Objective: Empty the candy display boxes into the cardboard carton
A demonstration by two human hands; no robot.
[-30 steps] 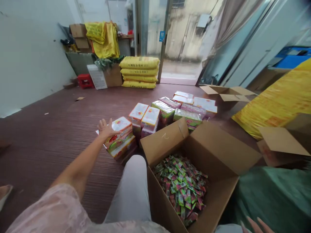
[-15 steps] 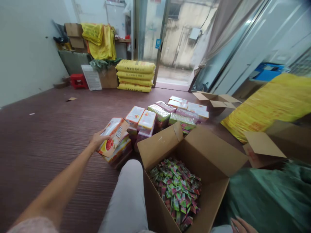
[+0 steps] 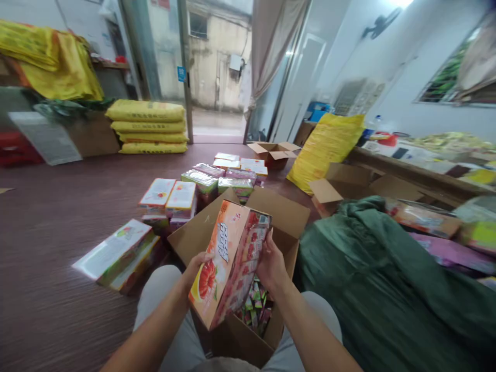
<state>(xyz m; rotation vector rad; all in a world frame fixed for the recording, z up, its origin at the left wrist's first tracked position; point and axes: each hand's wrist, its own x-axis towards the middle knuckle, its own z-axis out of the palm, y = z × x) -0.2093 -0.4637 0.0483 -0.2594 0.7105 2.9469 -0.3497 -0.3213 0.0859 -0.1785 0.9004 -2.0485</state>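
My left hand [image 3: 197,268] grips the left side of an orange printed carton [image 3: 223,253], with fruit pictures on its face. My right hand [image 3: 272,262] is on the carton's right side, fingers against its upper edge. Between both hands the carton is tilted above an open cardboard box [image 3: 284,248] that stands between my knees. Small green and pink packets [image 3: 256,302] lie inside that box, partly hidden by the carton. Just left of my left knee, more printed cartons [image 3: 122,253] are stacked on the floor.
Rows of cartons [image 3: 180,199] stand beyond the box. A green sack [image 3: 372,279] bulges at right, beside an open cardboard box [image 3: 325,194] and a yellow sack [image 3: 329,147]. Stacked yellow bags [image 3: 149,126] sit near the doorway. Another open box [image 3: 273,155] is farther back.
My left hand has brought a carton from the stack at left to above the open box. My right hand has come up from the lower right onto it. The view has turned right.
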